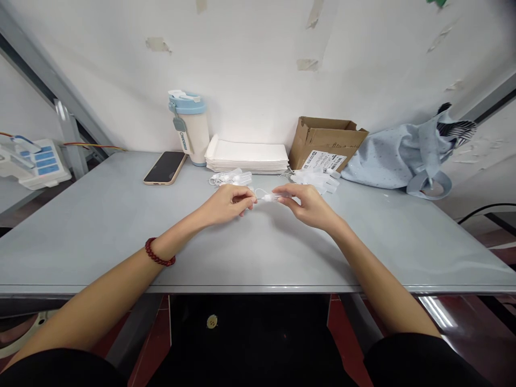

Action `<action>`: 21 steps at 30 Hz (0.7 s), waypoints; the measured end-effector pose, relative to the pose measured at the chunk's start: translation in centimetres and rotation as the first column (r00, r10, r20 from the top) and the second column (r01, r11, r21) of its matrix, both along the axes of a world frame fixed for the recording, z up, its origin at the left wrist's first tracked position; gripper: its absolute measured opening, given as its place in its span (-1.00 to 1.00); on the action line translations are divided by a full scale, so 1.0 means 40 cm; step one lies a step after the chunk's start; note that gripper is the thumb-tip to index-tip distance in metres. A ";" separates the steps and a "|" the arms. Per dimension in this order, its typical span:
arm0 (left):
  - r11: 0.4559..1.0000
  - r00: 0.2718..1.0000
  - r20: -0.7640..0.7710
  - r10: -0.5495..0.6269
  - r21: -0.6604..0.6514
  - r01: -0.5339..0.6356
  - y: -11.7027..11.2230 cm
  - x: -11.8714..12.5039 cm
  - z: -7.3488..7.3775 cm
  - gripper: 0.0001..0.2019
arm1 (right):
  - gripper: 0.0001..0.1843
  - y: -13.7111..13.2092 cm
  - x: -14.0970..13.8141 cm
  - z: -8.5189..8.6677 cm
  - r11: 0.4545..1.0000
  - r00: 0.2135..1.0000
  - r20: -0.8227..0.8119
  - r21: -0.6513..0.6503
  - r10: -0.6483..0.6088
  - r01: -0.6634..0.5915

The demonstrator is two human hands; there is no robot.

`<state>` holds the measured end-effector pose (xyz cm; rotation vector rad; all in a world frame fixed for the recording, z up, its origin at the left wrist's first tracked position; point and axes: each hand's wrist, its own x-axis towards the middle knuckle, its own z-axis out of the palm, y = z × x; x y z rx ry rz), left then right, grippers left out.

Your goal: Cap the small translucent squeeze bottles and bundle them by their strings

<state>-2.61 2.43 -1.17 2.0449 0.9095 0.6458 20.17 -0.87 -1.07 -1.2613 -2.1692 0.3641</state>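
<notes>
My right hand (308,205) pinches a small translucent white plastic piece (267,198) just above the table. Its narrow end points left, toward my left hand (226,205). The left fingers are pinched on a thin cord that runs from that end, and a fine white loop curves up between the hands. Behind my left hand lies a small pile of similar white pieces with cords (234,177). A second pile of translucent white pieces (316,178) rests behind my right hand. The fingers hide part of the held piece.
On the grey table (258,252) stand a cream tumbler with blue lid (195,131), a phone (165,167), a stack of white paper or envelopes (250,157) and an open cardboard box (322,144). A light blue cloth bag (397,153) leans at right. The wall is behind.
</notes>
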 end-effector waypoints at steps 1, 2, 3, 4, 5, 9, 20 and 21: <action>1.000 1.000 0.003 -0.002 0.006 0.002 0.000 0.000 0.000 -0.79 | -0.75 0.000 0.000 0.000 1.000 1.000 -0.004 0.005 -0.003 0.003; 1.000 1.000 0.006 0.000 0.013 0.000 0.001 0.000 0.000 -0.79 | -0.75 0.000 0.000 0.001 1.000 1.000 -0.009 0.008 -0.003 0.003; 1.000 1.000 0.007 0.002 0.020 -0.002 0.001 -0.001 0.000 -0.79 | -0.74 0.000 0.000 0.001 1.000 1.000 -0.013 0.009 -0.001 0.001; 1.000 1.000 0.006 0.005 0.025 -0.005 0.001 -0.001 0.000 -0.79 | -0.74 0.000 0.000 0.001 1.000 1.000 -0.018 0.010 0.001 -0.001; 1.000 1.000 0.003 0.007 0.028 -0.008 0.001 -0.001 0.000 -0.79 | -0.74 0.000 0.000 0.001 1.000 1.000 -0.023 0.010 0.003 -0.003; 1.000 1.000 0.004 0.003 0.027 -0.003 0.000 -0.001 0.001 -0.79 | -0.74 0.002 -0.001 -0.001 1.000 1.000 -0.028 0.013 0.007 -0.007; 0.999 0.999 -0.025 -0.038 0.032 0.038 0.002 -0.004 -0.007 -0.80 | -0.73 -0.001 -0.003 0.001 1.000 1.000 0.002 0.000 0.031 -0.031; 0.999 0.999 -0.031 -0.040 0.032 0.041 0.002 -0.004 -0.007 -0.80 | -0.73 -0.001 -0.003 0.001 0.999 0.999 0.005 -0.002 0.033 -0.032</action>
